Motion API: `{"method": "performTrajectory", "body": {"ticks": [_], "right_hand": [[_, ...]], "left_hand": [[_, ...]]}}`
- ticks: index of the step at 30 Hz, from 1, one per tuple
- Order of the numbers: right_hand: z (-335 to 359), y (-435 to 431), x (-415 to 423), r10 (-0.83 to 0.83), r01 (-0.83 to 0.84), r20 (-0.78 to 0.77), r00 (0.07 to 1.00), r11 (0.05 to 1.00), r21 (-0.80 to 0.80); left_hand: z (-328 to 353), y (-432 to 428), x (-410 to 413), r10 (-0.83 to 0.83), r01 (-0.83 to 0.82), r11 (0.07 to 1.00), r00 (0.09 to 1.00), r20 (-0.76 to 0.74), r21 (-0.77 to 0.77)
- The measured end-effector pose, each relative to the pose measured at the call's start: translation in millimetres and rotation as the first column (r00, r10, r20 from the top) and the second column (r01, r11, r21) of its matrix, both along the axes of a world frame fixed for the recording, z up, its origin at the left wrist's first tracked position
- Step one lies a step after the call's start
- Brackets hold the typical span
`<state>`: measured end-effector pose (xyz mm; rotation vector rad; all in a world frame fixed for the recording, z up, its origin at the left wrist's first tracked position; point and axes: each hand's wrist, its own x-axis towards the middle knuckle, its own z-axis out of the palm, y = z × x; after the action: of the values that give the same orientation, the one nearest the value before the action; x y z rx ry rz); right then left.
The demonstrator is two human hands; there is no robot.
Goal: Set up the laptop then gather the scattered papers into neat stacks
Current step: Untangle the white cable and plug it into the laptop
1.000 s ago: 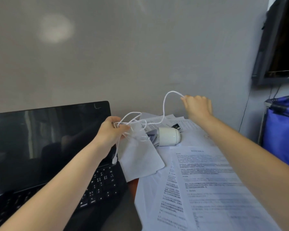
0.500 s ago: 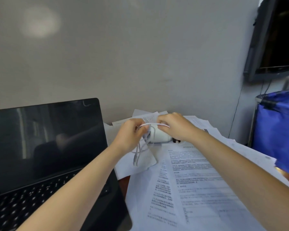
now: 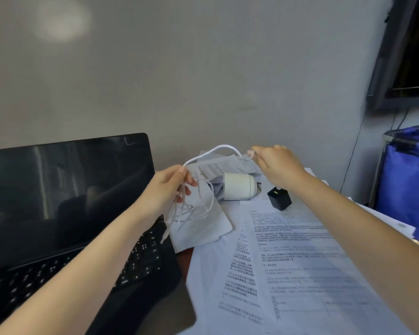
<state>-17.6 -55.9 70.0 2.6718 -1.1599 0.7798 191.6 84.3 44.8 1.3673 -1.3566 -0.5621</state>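
The laptop (image 3: 65,201), open at the left, is overlapped by the left hand (image 3: 165,194), in which a white cable (image 3: 218,149) is pinched (loose loops dangling). Its far stretch is pinched by the right hand (image 3: 276,165), held apart, above scattered papers (image 3: 300,262), a white jar (image 3: 238,188) and a black adapter (image 3: 279,199).

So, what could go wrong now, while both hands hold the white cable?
1. The loops under the left hand look tangled; pulling the white cable with the right hand may tighten a knot.
2. The hanging strands could drag the loose papers or nudge the white cylinder lying on them.
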Motion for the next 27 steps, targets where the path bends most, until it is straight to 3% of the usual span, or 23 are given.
{"method": "performTrajectory", "body": {"ticks": [3, 6, 9, 11, 14, 17, 20, 23, 24, 27], "right_hand": [[8, 34, 17, 0.193, -0.19, -0.023, 0.981, 0.976, 0.104], [-14, 47, 33, 0.243, -0.2, -0.184, 0.952, 0.953, 0.226], [-48, 46, 52, 0.14, -0.051, -0.419, 0.897, 0.975, 0.217], [-61, 38, 57, -0.003, 0.097, -0.49, 0.871, 0.981, 0.166], [-72, 21, 53, -0.202, 0.283, -0.521, 0.829, 0.956, 0.08], [-85, 15, 48, -0.262, 0.319, -0.439, 0.86, 0.946, 0.06], [-105, 28, 58, -0.072, 0.062, -0.174, 0.982, 0.996, -0.061], [-119, 44, 72, 0.277, -0.268, 0.03, 0.96, 0.948, -0.169], [-121, 49, 74, 0.385, -0.378, 0.042, 0.922, 0.918, -0.123], [-127, 67, 74, 0.582, -0.594, 0.135, 0.802, 0.752, 0.285]], "left_hand": [[-6, 5, -12, -0.113, 0.114, 0.988, 0.994, -0.01, 0.104], [-22, 6, -22, -0.194, 0.183, 0.958, 0.98, 0.032, 0.219], [-45, 0, -18, -0.113, 0.087, 0.945, 0.992, 0.064, 0.316], [-61, -3, -9, -0.066, 0.016, 0.923, 0.991, 0.118, 0.384], [-75, 2, 4, -0.03, -0.055, 0.92, 0.977, 0.211, 0.387], [-82, 14, 16, 0.044, -0.168, 0.913, 0.946, 0.321, 0.371], [-90, 31, 23, 0.026, -0.291, 0.855, 0.851, 0.525, 0.429], [-93, 47, 24, 0.026, -0.349, 0.852, 0.773, 0.634, 0.39], [-92, 50, 26, 0.022, -0.324, 0.869, 0.781, 0.624, 0.375], [-91, 59, 38, -0.035, -0.217, 0.909, 0.81, 0.586, 0.356]]}}
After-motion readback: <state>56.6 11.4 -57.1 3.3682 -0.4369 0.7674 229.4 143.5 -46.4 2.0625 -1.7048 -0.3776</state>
